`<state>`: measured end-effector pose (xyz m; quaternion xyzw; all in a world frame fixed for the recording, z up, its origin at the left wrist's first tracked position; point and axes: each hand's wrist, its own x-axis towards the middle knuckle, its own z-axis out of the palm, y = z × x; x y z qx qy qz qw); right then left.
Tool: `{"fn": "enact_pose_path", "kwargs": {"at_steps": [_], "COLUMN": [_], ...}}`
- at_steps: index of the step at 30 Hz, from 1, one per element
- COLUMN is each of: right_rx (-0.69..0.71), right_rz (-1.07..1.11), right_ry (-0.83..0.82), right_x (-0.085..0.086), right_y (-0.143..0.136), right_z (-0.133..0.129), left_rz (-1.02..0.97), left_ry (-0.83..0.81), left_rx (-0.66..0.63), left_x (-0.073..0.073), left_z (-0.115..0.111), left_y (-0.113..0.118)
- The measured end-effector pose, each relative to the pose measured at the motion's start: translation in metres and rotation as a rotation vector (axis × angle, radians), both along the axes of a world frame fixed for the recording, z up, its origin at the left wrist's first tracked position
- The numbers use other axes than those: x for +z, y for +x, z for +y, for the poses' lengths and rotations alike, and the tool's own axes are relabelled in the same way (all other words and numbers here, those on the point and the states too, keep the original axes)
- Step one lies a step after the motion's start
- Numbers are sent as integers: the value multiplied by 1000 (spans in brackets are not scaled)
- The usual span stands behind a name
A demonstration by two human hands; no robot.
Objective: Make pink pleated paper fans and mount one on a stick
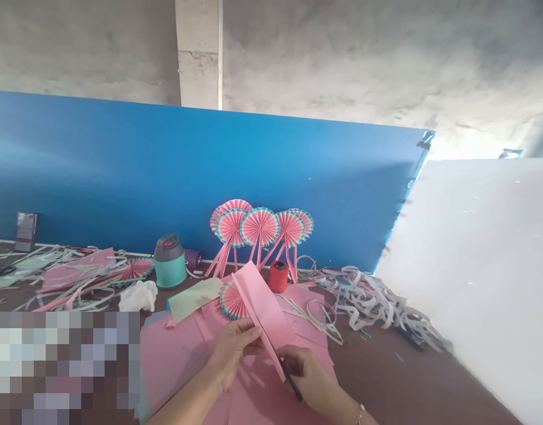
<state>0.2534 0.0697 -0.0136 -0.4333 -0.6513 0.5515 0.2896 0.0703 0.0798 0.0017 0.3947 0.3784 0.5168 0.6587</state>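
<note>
A folded piece of pink paper [265,304] slants upward over the table, its long edge toward my hands. My left hand [236,348] pinches that edge between thumb and fingers. Lower on the same edge, my right hand [304,372] is closed round a dark, slim tool [291,381], which lies along the paper; its exact kind is hard to make out. Under both hands spread large pink sheets [183,360]. Just behind the held paper lies a pleated pink rosette [233,300] with a blue rim, partly covered by it.
Pink paper fans [259,227] lean on the blue partition [165,159]. Before them stand a red thread spool [278,277] and a teal container [170,262]. White tissue [138,296] and a pale green sheet [195,299] lie leftward. Paper strips [364,298] pile up at right, others far left.
</note>
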Motion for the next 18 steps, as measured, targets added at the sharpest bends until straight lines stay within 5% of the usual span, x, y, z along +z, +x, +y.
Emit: {"fn": "enact_pose_path", "kwargs": {"at_steps": [11, 18], "right_rx": [25, 42], "right_rz": [-41, 123], "right_ry": [-10, -105], "right_x": [4, 19], "right_y": [2, 19], "right_z": [-1, -1], "left_rz": [-33, -152], "left_ry": [-11, -52], "left_rx": [13, 217], "left_x": [0, -1], "left_z": [1, 13], "left_y": [-2, -15]}}
